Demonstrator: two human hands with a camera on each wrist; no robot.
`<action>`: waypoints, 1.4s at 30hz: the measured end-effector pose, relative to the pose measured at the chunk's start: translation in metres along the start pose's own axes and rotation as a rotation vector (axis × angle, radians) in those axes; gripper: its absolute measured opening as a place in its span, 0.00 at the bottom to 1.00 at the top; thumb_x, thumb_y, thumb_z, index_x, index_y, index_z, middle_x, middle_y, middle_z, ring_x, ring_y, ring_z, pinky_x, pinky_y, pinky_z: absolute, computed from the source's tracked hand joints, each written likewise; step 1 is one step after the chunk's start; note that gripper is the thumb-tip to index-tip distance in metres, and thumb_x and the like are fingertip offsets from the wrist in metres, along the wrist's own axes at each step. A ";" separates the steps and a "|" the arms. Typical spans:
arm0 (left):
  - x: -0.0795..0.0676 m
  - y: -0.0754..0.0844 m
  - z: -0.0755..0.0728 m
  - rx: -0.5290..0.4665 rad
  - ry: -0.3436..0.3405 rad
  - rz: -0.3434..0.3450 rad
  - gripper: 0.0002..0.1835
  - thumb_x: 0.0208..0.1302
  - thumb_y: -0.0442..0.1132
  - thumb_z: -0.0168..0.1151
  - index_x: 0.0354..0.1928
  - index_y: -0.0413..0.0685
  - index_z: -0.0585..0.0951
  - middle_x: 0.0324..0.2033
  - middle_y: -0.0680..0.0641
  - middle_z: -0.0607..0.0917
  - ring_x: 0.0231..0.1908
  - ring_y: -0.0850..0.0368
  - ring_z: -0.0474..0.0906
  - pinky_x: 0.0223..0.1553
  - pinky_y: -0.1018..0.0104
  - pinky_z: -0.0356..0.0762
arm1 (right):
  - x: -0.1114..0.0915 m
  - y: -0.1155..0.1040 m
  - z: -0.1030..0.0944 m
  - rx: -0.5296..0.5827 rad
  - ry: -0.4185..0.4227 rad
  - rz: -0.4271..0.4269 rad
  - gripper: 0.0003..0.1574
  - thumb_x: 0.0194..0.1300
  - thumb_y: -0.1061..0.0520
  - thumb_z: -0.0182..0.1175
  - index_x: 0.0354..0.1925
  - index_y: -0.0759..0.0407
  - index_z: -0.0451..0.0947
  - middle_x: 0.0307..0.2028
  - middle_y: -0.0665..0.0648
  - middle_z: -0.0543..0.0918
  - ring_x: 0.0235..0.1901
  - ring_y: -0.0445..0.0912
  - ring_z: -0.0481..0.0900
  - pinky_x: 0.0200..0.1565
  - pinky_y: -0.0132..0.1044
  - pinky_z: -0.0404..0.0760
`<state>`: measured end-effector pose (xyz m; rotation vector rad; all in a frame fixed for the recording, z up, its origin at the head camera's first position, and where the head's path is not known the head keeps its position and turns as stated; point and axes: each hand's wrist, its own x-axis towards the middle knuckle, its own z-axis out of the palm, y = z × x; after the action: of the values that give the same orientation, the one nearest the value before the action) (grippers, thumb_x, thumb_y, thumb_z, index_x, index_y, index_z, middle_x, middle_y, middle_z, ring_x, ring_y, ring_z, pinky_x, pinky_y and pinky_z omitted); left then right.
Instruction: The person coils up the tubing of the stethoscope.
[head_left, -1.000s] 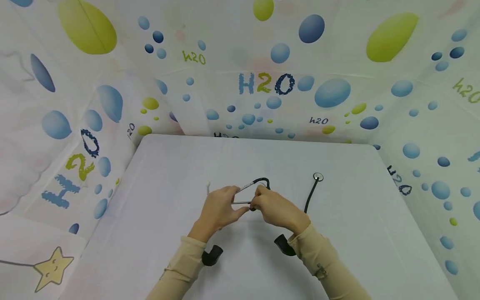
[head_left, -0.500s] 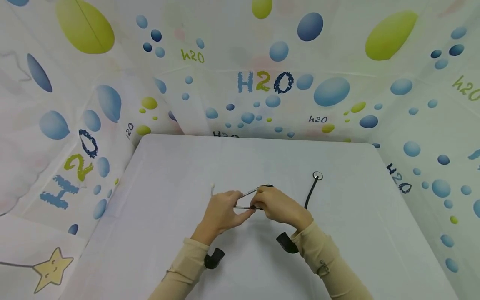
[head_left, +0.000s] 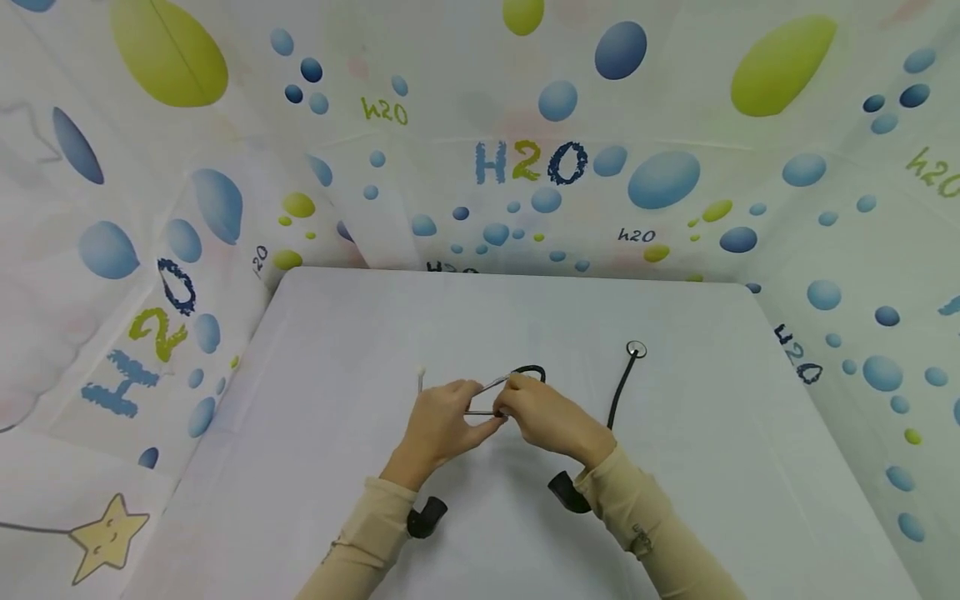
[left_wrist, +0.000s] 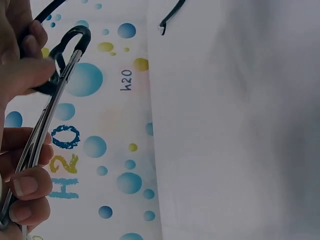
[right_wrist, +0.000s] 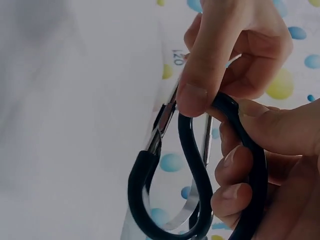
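Observation:
Both hands hold a stethoscope above the white table. My left hand (head_left: pixel 442 423) grips its metal ear tubes (left_wrist: pixel 47 115), fingers curled round them and thumb reaching toward the black Y-joint. One pale ear tip (head_left: pixel 422 372) pokes up beyond that hand. In the right wrist view, the black tubing (right_wrist: pixel 192 145) bends into a loop close to the left thumb. My right hand (head_left: pixel 551 417) pinches the tubing between thumb and curled fingers. From there the tube passes behind the right forearm; its far end with the round chest piece (head_left: pixel 636 349) shows to the right.
The white table (head_left: pixel 337 333) spreads beneath both hands. A white curtain (head_left: pixel 450 100) with blue and green drops and H2O lettering hangs behind it and at both sides. Black wrist-worn pieces (head_left: pixel 427 517) stick out below the beige sleeves.
Both hands shift slightly, still on the stethoscope. The right hand went right, then back left; the black loop, mostly hidden half a second ago, shows again above it.

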<state>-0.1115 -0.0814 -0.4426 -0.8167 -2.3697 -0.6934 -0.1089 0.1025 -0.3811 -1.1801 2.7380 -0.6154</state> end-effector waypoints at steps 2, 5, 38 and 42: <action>0.000 0.002 0.002 -0.016 -0.004 0.000 0.18 0.42 0.46 0.76 0.30 0.43 0.80 0.18 0.51 0.80 0.15 0.64 0.68 0.18 0.75 0.67 | 0.000 0.000 -0.001 -0.004 0.006 -0.004 0.08 0.65 0.68 0.55 0.38 0.66 0.82 0.33 0.55 0.75 0.34 0.46 0.76 0.37 0.30 0.77; 0.000 0.004 0.003 -0.014 -0.009 0.000 0.14 0.44 0.42 0.74 0.30 0.44 0.81 0.17 0.52 0.79 0.15 0.64 0.69 0.18 0.75 0.66 | 0.000 -0.002 -0.002 -0.007 0.017 0.001 0.08 0.65 0.66 0.56 0.39 0.65 0.82 0.32 0.55 0.75 0.32 0.45 0.76 0.35 0.29 0.76; 0.014 -0.001 -0.002 0.003 0.165 -0.154 0.09 0.52 0.38 0.66 0.27 0.38 0.78 0.15 0.49 0.74 0.14 0.61 0.64 0.15 0.71 0.62 | -0.005 0.001 0.017 -0.085 0.410 -0.080 0.23 0.55 0.75 0.60 0.51 0.69 0.77 0.40 0.60 0.75 0.32 0.45 0.74 0.34 0.32 0.75; 0.011 -0.007 -0.006 0.038 0.166 -0.161 0.15 0.48 0.41 0.68 0.31 0.35 0.79 0.16 0.48 0.76 0.15 0.59 0.67 0.16 0.69 0.66 | -0.010 0.001 0.007 -0.120 0.554 -0.065 0.16 0.55 0.76 0.60 0.44 0.70 0.80 0.37 0.61 0.78 0.36 0.50 0.78 0.37 0.35 0.79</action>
<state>-0.1222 -0.0855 -0.4338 -0.5342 -2.3075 -0.7485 -0.1010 0.1081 -0.3886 -1.2872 3.2364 -0.9178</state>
